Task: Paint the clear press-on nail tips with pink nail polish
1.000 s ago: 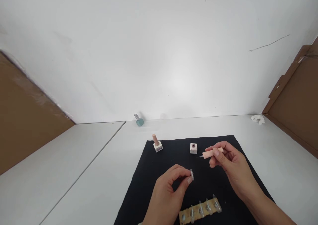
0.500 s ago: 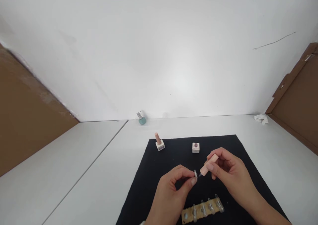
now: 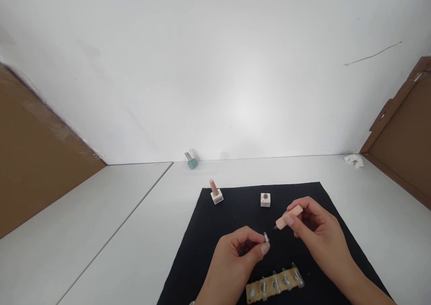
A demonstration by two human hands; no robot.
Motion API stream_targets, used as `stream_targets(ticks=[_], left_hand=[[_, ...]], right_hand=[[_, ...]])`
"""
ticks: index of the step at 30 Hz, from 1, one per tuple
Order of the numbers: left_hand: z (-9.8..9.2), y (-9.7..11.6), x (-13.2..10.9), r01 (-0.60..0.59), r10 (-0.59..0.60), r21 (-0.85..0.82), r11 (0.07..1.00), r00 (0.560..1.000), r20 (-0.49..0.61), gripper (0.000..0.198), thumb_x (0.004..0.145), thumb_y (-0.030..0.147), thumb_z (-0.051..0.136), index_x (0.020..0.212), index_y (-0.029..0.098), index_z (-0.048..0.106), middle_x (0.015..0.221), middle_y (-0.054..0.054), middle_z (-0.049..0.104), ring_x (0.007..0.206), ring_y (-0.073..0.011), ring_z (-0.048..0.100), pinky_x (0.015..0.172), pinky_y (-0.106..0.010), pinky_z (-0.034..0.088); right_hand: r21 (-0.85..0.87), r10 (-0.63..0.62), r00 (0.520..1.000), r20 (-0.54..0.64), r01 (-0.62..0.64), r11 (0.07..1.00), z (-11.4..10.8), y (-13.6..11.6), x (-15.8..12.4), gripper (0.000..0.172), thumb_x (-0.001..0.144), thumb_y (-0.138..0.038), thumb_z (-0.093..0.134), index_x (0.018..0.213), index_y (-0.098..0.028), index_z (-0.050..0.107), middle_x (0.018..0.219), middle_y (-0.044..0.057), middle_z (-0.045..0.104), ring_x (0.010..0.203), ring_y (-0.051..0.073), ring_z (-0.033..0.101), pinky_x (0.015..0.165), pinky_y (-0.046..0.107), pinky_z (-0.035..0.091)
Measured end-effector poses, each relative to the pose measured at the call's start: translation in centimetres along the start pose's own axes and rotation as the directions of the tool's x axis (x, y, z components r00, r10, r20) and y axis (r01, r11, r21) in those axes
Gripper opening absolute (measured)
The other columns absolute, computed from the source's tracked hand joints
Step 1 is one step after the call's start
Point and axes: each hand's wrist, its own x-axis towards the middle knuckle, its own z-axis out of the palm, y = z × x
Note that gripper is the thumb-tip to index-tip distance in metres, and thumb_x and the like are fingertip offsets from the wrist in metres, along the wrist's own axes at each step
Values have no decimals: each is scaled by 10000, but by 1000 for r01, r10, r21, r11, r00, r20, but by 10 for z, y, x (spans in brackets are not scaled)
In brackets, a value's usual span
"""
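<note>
Head view records the left hand (image 3: 237, 254) pinching a small clear piece (image 3: 266, 237) above the black cloth (image 3: 235, 213), apparently for steadiness, while the right hand (image 3: 319, 233) grips a pink-capped brush (image 3: 283, 222) angled toward it, just apart.

No legible text anywhere.

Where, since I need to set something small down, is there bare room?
Bare black cloth lies between the capped bottle and open bottle; the white table is bare left of the cloth. Crowded: between the left hand with clear piece and right hand with pink cap, and along the tan strip.
</note>
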Motion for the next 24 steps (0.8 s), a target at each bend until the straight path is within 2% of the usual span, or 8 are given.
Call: stream_targets(ticks=[5, 10, 12, 15, 17, 20, 21, 24], left_hand=[[2, 4, -2, -27, 33, 86, 996, 997, -64, 157, 749, 330, 731, 697, 181, 728, 670, 22, 623, 668, -172, 540, 652, -283, 418], [3, 3, -4, -69, 83, 203, 977, 995, -61, 127, 799, 298, 697, 718, 202, 722, 736, 16, 649, 721, -187, 598, 693, -287, 456], [3, 3, -4, -74, 93, 239, 968, 993, -69, 120, 803, 277, 680, 713, 208, 720, 742, 15, 655, 728, -190, 611, 697, -286, 463], [4, 4, -4, -84, 106, 265, 961, 992, -72, 135, 809, 272, 662, 698, 215, 716, 731, 18, 644, 712, -188, 613, 673, -278, 465], [5, 5, -5, -88, 109, 270, 959, 992, -64, 139, 811, 275, 660, 696, 220, 714, 736, 19, 642, 705, -186, 615, 658, -274, 465], [5, 5, -5, -96, 113, 284, 954, 992, -46, 126, 812, 259, 660, 704, 224, 716, 756, 16, 658, 714, -187, 626, 672, -277, 472], [6, 5, -6, -100, 116, 290, 952, 992, -40, 124, 812, 253, 659, 706, 224, 715, 757, 15, 660, 715, -186, 627, 678, -277, 472], [7, 5, -5, -106, 117, 303, 947, 993, -19, 136, 810, 231, 647, 686, 222, 702, 747, 18, 641, 703, -180, 615, 666, -273, 460]], right_hand=[[-50, -70, 985, 160, 78, 996, -2, 3, 1, 222, 879, -463, 743, 858, -255, 672, 691, -21, 714, 632, 168, 622, 609, 274, 498], [-134, -87, 996, 27, 89, 987, -4, 0, 1, 195, 897, -451, 721, 868, -266, 666, 747, -13, 755, 669, 183, 653, 654, 283, 530], [-134, -117, 991, 64, 125, 983, -5, 0, 2, 190, 906, -450, 713, 878, -268, 665, 737, -21, 749, 664, 178, 660, 646, 273, 536], [-151, -163, 968, 192, 193, 970, -5, 2, 1, 159, 906, -406, 723, 854, -267, 669, 711, -41, 709, 635, 157, 654, 611, 249, 528], [-168, -193, 965, 175, 223, 960, -5, 3, 0, 134, 907, -376, 726, 853, -268, 669, 720, -47, 701, 630, 149, 653, 610, 241, 533], [-186, -212, 974, 80, 223, 957, -5, 4, -1, 124, 918, -377, 720, 882, -273, 663, 751, -43, 719, 652, 155, 668, 645, 249, 550], [-184, -200, 976, 85, 213, 960, -6, 3, -1, 131, 921, -383, 716, 880, -272, 659, 750, -41, 721, 658, 159, 673, 647, 252, 551], [-166, -153, 966, 207, 189, 968, -6, 3, 0, 146, 914, -383, 709, 844, -267, 653, 717, -42, 710, 636, 158, 663, 615, 252, 535]])
